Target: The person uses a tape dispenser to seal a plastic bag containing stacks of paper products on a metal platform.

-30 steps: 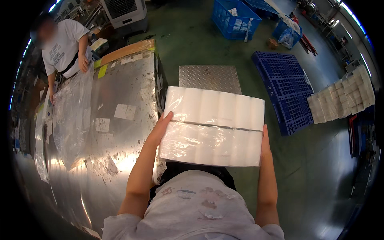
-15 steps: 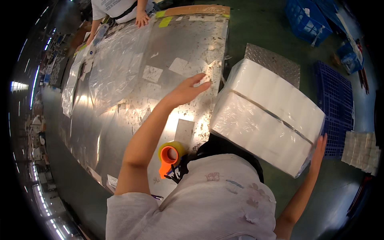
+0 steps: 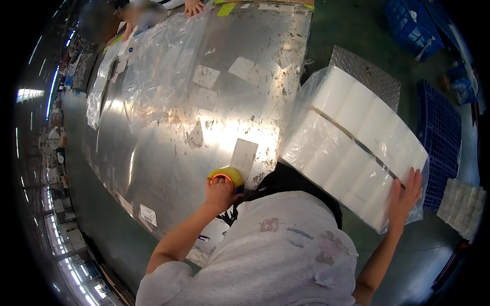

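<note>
A large plastic-wrapped package of white rolls or stacks (image 3: 339,166) juts out past the right side of the metal table. A dark band or gap runs along its top, and loose clear film shows at both ends. My right hand (image 3: 406,198) lies flat on its near right end, fingers stretched out. Close to my body, my left hand (image 3: 218,196) is wrapped round an orange tape dispenser with a roll of yellowish tape (image 3: 234,176) on the table. The hand hides most of the dispenser's orange handle.
Clear plastic bags (image 3: 158,76) cover the far left of the worn metal table (image 3: 168,153). Another person's hand (image 3: 194,7) rests at the far edge. Right of the table are a ridged metal plate (image 3: 367,76), blue pallet (image 3: 439,137), blue crate (image 3: 412,28) and wrapped stack (image 3: 462,208).
My left hand has come down from above the table's right side and closed on the tape dispenser. My right hand has shifted from the package's end onto its top.
</note>
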The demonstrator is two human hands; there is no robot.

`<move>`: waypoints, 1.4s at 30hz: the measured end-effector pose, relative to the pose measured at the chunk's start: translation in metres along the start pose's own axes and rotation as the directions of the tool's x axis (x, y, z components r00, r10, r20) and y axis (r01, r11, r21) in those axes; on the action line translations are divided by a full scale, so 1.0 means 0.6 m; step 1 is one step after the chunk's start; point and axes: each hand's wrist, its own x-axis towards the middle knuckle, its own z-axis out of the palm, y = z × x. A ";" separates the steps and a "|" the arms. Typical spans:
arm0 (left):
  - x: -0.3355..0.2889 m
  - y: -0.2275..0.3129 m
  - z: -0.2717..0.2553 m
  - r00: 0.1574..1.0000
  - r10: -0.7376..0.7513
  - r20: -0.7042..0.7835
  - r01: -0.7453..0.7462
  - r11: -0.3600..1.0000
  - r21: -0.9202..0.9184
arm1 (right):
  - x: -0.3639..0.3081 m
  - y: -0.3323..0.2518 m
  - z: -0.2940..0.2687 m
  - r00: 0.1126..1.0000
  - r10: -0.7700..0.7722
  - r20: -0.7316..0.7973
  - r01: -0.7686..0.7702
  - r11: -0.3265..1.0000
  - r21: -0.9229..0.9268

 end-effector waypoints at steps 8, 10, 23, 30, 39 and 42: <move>0.123 -0.097 -0.074 0.928 -0.356 0.108 0.341 0.696 -0.632 | 0.014 -0.072 -0.047 0.991 -0.040 -0.124 0.062 0.981 0.183; 0.166 -0.108 -0.138 0.938 -0.251 0.238 0.282 0.159 -0.946 | 0.017 -0.112 -0.078 0.991 -0.040 -0.127 0.078 0.950 0.302; 0.287 0.295 -0.294 0.569 0.820 0.067 -0.035 0.105 -0.994 | 0.025 -0.258 -0.101 0.819 -0.537 -0.202 0.573 0.751 0.327; 0.297 0.308 -0.331 0.212 0.937 0.279 0.019 0.281 -0.959 | -0.022 -0.228 -0.105 0.880 -0.408 -0.243 0.473 0.800 0.368; 0.355 0.278 -0.306 0.745 0.642 -0.181 -0.237 0.001 -0.971 | -0.028 -0.204 -0.022 0.949 0.023 0.315 -0.294 -0.299 0.908; 0.357 0.335 -0.283 0.591 0.648 -0.480 -0.750 0.223 -0.622 | -0.025 -0.182 -0.033 0.919 0.094 0.383 -0.315 -0.407 0.857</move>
